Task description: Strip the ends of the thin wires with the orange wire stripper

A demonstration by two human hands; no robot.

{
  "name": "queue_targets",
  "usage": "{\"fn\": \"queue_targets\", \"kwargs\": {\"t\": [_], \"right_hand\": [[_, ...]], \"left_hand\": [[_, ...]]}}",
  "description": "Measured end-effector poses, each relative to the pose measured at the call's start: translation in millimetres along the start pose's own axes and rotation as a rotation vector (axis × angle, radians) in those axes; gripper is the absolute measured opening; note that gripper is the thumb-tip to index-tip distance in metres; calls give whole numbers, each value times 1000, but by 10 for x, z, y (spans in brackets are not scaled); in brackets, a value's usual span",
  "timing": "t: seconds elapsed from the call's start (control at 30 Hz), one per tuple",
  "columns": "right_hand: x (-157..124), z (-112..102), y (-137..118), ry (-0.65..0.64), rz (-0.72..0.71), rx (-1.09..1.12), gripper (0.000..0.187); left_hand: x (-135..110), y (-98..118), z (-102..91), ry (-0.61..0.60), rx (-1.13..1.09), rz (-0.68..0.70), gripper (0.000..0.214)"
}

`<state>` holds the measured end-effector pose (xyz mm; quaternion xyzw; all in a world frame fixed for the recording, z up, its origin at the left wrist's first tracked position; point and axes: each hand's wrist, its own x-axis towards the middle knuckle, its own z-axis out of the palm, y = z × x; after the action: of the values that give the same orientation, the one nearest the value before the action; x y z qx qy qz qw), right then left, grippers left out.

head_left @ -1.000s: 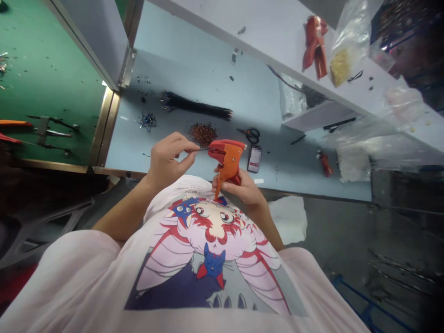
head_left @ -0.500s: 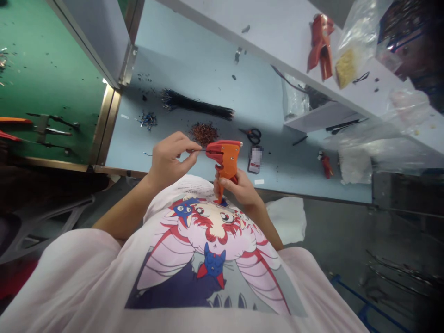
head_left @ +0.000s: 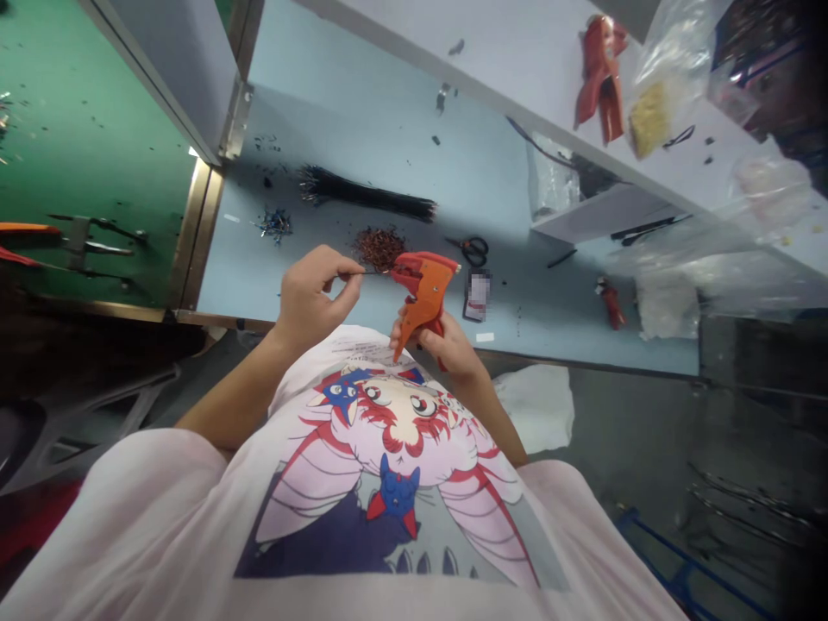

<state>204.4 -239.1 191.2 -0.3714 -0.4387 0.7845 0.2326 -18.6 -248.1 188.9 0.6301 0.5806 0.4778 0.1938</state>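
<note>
1. Head view: the left hand (head_left: 316, 295) pinches a thin wire (head_left: 367, 273) between thumb and forefinger. The wire's far end sits in the head of the orange stripping tool (head_left: 422, 289).
2. The right hand (head_left: 449, 345) is wrapped round the tool's handles and holds it over the near edge of the tabletop (head_left: 336, 129).
3. Just beyond lie a scrap pile (head_left: 379, 245), a black bundle (head_left: 368, 194) and scissors (head_left: 472, 250).

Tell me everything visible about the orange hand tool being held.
The orange tool looks like plastic: a pistol-shaped wire stripper with a red head and two handles splayed downward. It is held tilted above the near edge of the blue table. The right hand wraps the handles from below. A thin dark wire, pinched in the left hand, runs into the head's left end.
</note>
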Motion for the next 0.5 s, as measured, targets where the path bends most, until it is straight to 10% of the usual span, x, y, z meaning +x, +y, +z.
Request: {"fn": "queue_targets", "kwargs": {"t": [0.5], "right_hand": [[-87,27,-75,-64,25,12,45]], "left_hand": [[-4,44,12,-6,-28,38,8]]}}
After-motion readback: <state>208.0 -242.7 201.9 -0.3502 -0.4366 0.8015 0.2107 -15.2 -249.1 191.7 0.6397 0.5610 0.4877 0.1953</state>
